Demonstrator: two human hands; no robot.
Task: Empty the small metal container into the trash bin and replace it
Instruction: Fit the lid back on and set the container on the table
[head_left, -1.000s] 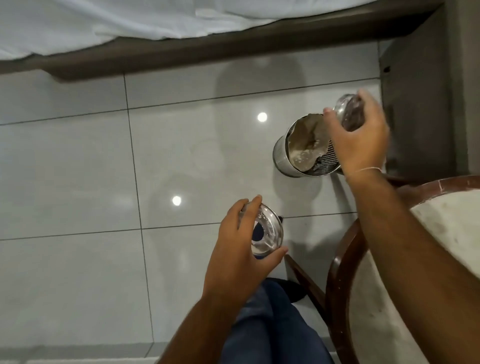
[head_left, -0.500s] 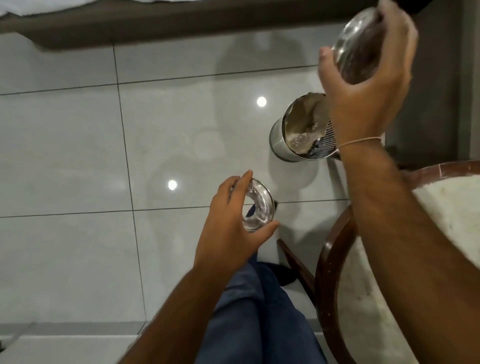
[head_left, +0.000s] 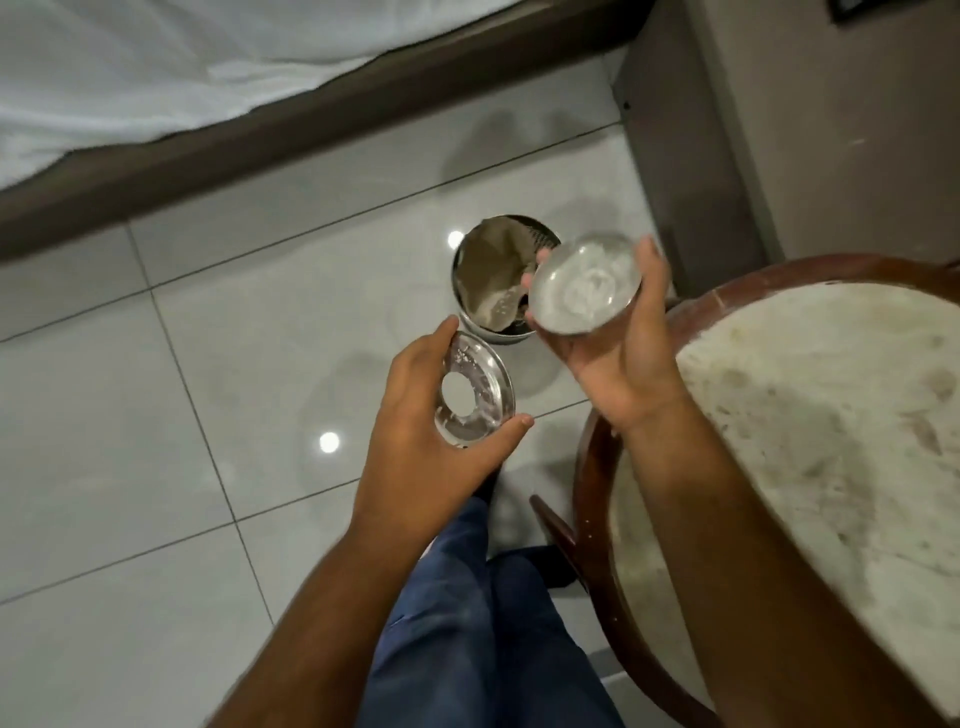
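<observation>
Right hand (head_left: 618, 358): fingers wrapped around the rim of the small metal container (head_left: 584, 285), thumb on the near-left edge, remaining fingers on the far-right edge. The container is held mouth toward the camera, tilted, above and just right of the trash bin (head_left: 496, 283). Its interior shows a whitish film or residue; whether loose contents remain cannot be determined, as the view is soft.

Left hand (head_left: 431, 421): fingers and thumb clamped on the edges of a round metal lid with a central hole (head_left: 475, 391), held clear of the container, near the bin's front rim.

The bin stands on the tiled floor (head_left: 182, 415), open, with a liner and pale waste visible inside. To the right is a round table with a stone top and dark wooden rim (head_left: 595, 467); a bed edge (head_left: 208, 140) lies beyond.

Assessment: the emptying step appears complete or nearly so, since the container faces up rather than into the bin. Outstanding: refit the ring lid onto the container and return it to its place, probably the table, though that place is not shown.
</observation>
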